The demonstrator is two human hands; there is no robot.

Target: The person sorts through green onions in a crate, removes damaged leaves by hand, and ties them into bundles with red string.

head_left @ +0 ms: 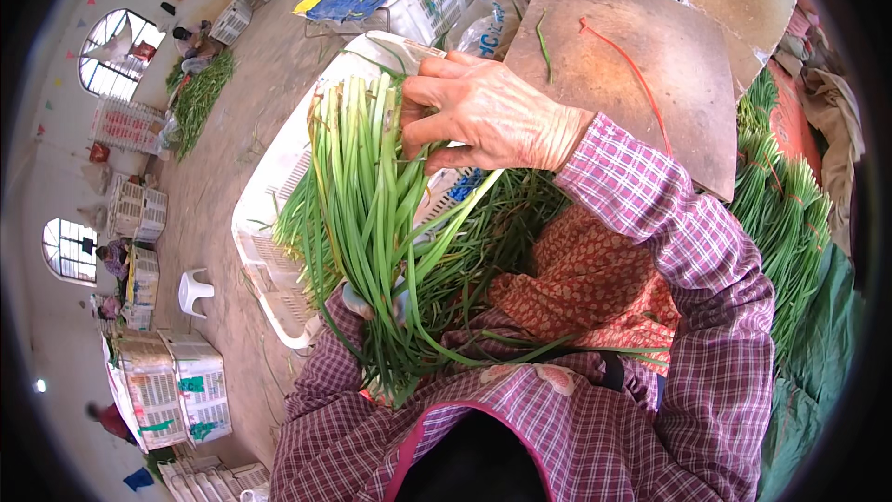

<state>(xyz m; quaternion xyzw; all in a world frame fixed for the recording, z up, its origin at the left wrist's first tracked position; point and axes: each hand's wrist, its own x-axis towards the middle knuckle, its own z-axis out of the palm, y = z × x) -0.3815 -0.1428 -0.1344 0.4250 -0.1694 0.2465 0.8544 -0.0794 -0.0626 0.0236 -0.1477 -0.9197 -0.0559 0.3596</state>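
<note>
A thick bunch of garlic chives (367, 195), pale stem ends up and green leaves hanging down, stands in front of me. My left hand is mostly hidden behind the leaves; only pale greyish patches show on both sides where the bunch narrows, and it appears to grip the bunch there. From the right, my right hand (492, 112) reaches over the stem ends. Its fingers are bent in against the stems at the bunch's right edge, the thumb below them. Loose garlic chives (506, 232) lie in a heap over my lap, beside a red patterned cloth (595, 265).
A white plastic crate (255, 214) stands behind the bunch. At right is a brown board (632, 65) with a red tie (627, 65) and a stray leaf. Tied green bunches (780, 223) lie farther right. Stacked crates (172, 381), a white stool (193, 293) and other people are at left.
</note>
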